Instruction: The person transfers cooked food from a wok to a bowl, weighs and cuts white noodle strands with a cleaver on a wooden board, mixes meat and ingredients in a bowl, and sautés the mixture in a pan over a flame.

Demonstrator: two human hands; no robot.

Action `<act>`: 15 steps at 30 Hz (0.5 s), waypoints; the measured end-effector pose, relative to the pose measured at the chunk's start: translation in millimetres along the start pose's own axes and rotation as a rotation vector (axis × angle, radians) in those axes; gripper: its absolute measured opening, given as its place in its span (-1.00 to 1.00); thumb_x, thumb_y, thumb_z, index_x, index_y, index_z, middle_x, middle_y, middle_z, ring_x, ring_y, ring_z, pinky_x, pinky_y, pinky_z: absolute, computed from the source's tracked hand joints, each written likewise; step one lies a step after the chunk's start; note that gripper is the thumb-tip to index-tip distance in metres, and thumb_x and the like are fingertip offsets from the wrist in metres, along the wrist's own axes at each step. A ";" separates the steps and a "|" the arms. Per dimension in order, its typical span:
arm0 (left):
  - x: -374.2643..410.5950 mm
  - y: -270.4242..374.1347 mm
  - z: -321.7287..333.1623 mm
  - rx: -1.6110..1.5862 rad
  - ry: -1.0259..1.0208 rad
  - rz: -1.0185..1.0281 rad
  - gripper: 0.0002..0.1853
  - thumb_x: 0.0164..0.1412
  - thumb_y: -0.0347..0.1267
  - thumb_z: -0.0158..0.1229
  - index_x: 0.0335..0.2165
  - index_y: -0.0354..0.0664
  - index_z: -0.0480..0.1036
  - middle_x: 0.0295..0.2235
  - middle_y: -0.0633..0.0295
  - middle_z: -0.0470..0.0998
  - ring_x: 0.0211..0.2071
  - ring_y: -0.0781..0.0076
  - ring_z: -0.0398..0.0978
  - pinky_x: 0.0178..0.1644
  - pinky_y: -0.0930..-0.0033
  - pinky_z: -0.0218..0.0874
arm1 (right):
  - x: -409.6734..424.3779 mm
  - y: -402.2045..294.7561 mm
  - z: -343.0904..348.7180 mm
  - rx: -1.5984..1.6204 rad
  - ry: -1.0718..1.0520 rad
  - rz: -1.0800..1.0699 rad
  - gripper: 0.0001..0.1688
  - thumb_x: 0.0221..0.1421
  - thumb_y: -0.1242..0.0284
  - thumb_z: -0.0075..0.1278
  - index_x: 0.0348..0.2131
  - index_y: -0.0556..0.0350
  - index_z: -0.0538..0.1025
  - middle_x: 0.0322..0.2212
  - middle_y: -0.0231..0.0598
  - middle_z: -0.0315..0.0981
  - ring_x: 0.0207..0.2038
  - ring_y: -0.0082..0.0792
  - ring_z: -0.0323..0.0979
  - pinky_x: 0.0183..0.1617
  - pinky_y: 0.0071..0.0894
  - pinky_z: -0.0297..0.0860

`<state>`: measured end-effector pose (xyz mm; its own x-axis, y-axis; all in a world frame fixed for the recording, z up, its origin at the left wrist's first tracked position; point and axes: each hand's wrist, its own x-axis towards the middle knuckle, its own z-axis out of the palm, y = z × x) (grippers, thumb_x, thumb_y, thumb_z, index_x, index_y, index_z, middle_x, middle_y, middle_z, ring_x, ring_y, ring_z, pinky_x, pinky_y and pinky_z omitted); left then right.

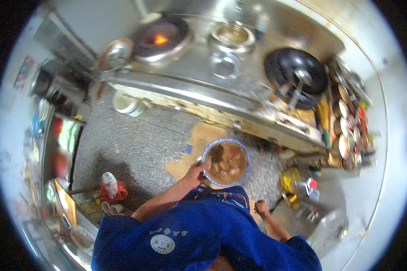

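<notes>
My left hand (196, 172) grips the rim and side of a blue-rimmed bowl (226, 162) in front of my body. Brownish broth with pale chunks and a dark clump fills the bowl. Low at my right side hangs my right hand (261, 207), its fingers curled, with nothing visible in them. Beyond the bowl runs a steel cooking range. It bears a wok (161, 37) with an orange flame glowing in it, a metal pot (233, 35) of liquid, and a black wok (295, 76) with a ladle (302, 77).
On the floor by the range stands a pale bucket (126, 103). Cardboard (203, 135) lies on the floor ahead. A red bag (117, 192) is at the left, near a cutting board (66, 203). Jars (344, 145) line the right side; a large round metal lid (329, 230) is behind right.
</notes>
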<state>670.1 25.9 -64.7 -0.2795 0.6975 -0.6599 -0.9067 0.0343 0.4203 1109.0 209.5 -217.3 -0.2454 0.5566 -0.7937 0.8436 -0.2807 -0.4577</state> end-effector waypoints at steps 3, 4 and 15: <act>-43.4 69.2 -27.3 -0.003 0.062 0.135 -0.54 0.20 -0.27 0.17 0.01 -0.24 0.33 -0.08 0.16 0.50 -0.08 0.27 0.50 -0.01 0.15 0.38 | 19.2 -104.8 42.6 0.051 -0.023 -0.075 -0.74 0.10 0.40 -0.07 -0.28 0.26 0.40 -0.58 -0.14 0.45 -0.61 -0.34 0.45 -0.59 -0.34 0.40; -58.0 86.6 -40.7 -0.008 0.076 0.162 -0.54 0.22 -0.26 0.14 0.03 -0.24 0.32 -0.07 0.15 0.50 -0.08 0.27 0.50 0.00 0.15 0.38 | 30.3 -125.5 52.6 0.026 -0.038 -0.096 -0.73 0.11 0.36 -0.07 -0.30 0.23 0.40 -0.60 -0.13 0.44 -0.61 -0.32 0.46 -0.60 -0.33 0.38; -139.5 273.3 -133.7 -0.231 0.253 0.534 -0.23 0.11 0.03 0.20 0.16 -0.13 0.19 0.11 0.19 0.34 0.13 0.23 0.28 0.17 0.00 0.13 | 100.2 -451.2 200.9 -0.284 -0.298 -0.580 -0.70 0.16 0.36 -0.01 -0.19 0.22 0.40 -0.46 -0.21 0.47 -0.51 -0.41 0.47 -0.51 -0.43 0.44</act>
<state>419.1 -157.8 59.0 -0.7524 0.3837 -0.5354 -0.6586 -0.4468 0.6054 607.8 234.9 -170.7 -0.7784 0.3057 -0.5484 0.6196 0.2327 -0.7497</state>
